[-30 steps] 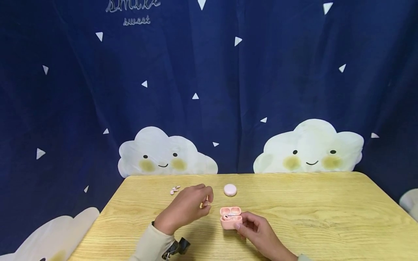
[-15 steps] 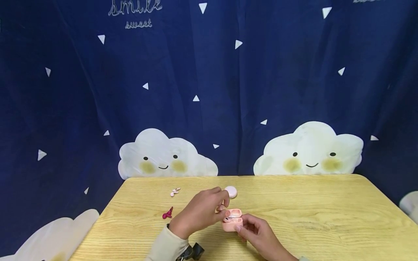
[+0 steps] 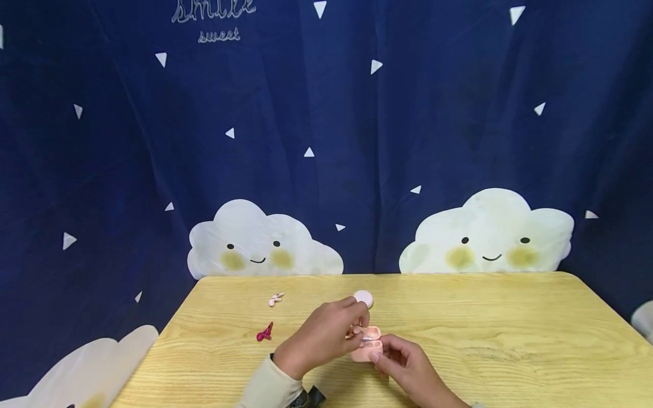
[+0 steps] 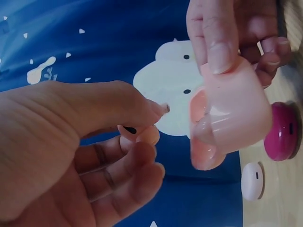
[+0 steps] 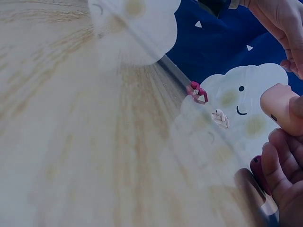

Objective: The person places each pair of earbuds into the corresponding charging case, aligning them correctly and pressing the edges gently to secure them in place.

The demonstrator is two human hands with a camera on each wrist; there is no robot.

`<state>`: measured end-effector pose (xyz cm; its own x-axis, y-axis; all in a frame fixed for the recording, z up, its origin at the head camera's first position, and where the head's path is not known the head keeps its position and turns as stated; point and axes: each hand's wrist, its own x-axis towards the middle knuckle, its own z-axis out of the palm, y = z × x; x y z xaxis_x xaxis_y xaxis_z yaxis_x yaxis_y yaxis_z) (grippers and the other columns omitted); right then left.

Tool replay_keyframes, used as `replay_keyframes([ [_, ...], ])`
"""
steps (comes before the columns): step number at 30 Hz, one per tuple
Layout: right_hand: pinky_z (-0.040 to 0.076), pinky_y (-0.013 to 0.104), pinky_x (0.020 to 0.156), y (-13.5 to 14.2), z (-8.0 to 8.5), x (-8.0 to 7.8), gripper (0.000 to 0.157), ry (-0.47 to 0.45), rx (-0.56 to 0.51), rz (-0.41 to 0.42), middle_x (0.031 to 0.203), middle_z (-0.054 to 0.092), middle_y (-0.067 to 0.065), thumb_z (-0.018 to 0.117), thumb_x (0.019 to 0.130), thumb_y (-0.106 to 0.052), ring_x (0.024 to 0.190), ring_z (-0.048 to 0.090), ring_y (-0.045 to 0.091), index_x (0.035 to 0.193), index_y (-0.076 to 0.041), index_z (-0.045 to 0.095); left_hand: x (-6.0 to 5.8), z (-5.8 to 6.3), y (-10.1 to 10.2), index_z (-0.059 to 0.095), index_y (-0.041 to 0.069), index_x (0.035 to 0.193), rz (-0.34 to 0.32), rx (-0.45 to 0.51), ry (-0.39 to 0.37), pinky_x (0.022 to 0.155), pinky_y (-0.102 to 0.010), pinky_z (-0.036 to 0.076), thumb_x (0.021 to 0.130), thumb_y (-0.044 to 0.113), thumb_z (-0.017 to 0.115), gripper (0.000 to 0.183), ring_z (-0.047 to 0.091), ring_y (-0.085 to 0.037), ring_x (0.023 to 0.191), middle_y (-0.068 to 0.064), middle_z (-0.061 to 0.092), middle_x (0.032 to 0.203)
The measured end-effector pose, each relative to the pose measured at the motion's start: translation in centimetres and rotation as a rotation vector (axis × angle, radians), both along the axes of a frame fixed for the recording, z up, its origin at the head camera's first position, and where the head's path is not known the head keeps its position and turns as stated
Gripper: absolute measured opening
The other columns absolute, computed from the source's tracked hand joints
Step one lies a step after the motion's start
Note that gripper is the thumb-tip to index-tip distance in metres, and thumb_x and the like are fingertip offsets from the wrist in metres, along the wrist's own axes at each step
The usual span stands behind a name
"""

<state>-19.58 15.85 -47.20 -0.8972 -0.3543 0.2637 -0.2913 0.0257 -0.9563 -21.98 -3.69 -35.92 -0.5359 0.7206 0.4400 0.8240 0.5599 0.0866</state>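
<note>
My right hand holds a peach-pink earbud case by its right side, lid up. Inside, part of a rounded earbud shows at the opening in the left wrist view. My left hand is at the left of the case, its fingers overlapping the opening in the head view. Between its thumb and forefinger it pinches another pink earbud; a dark oval spot and the stem's tip show, the rest hidden by the fingers.
A pale pink round case lies behind the hands. A magenta case shows beside it in the left wrist view. On the table's left lie pale pink earbuds and magenta earbuds. A blue cloud-print curtain hangs behind the table.
My left hand has come rightward to the opening of the peach-pink case, uncovering the magenta earbuds on the table. The right hand keeps holding the case in nearly the same place.
</note>
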Motion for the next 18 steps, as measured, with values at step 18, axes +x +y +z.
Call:
replay_keyframes([
  [18,0.049,0.032,0.054,-0.1,0.0,0.0,0.02,-0.006,0.016,-0.024,0.078,0.056,0.01,0.055,0.09,-0.015,0.061,0.054,0.021,0.104,-0.002,0.058,0.0,-1.9,1.3,0.059,0.019,0.077,-0.068,0.068,0.035,0.057,-0.006,0.035,0.071,0.014,0.073,0.016,0.042,0.006,0.063,0.011,0.052,0.075],
])
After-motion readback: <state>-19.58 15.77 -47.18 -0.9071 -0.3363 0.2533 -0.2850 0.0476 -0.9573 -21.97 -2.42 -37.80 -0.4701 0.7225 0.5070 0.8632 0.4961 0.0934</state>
